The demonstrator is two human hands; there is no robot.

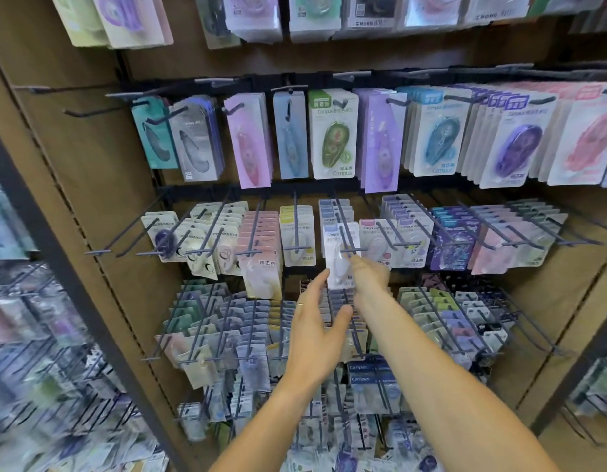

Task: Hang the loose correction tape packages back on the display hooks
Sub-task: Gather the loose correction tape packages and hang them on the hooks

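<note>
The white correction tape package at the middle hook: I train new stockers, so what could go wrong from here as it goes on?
1. The right hand holds the white correction tape package only at its edge, and the picture there is blurred; it may slip before it seats on the dark wire hook.
2. The left hand hovers open among the lower row's hook tips and could catch one.

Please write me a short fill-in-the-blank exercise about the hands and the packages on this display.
1. The right hand holds a ____ correction tape package at a hook.
2. The left hand is ____, holding nothing.
3. The green Campus package hangs in the row ____ the white package.

Missing words: white; open; above
</note>
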